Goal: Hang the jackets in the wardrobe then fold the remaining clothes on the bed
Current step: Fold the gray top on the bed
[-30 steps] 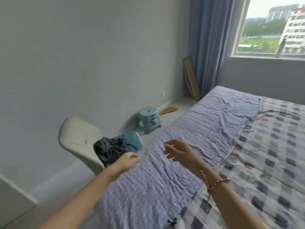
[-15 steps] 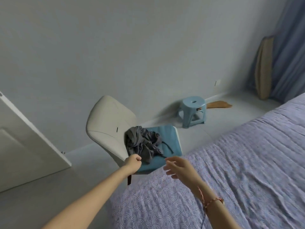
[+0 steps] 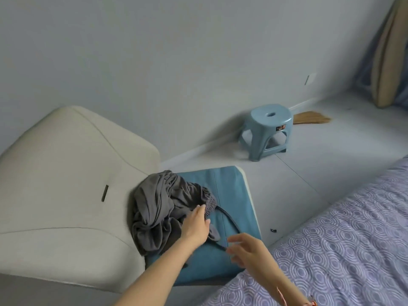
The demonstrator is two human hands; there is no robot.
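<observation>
Resting on the crumpled grey garment (image 3: 159, 213), the left grip (image 3: 196, 224) has its fingers laid out nearly straight beside the ribbed waistband, and as far as the blur allows they are not closed round any cloth. The right grip (image 3: 247, 250) hovers spread and empty just above the blue seat cushion (image 3: 231, 188), near the end of a black cord (image 3: 230, 218) that trails from the heap. The garment sits bunched on the chair (image 3: 66, 173), against its cream back, just beside the bed (image 3: 342, 250).

It looks light, thin and limp, likely to sag and unroll when lifted. The elastic waistband seems the firmest place to pinch, with the cord gathered up so that it does not snag.

Whether the heap is one piece or several, and whether the cord is its drawstring, cannot be told. No wardrobe shows, and both forearms are cut off at the lower edge.
</observation>
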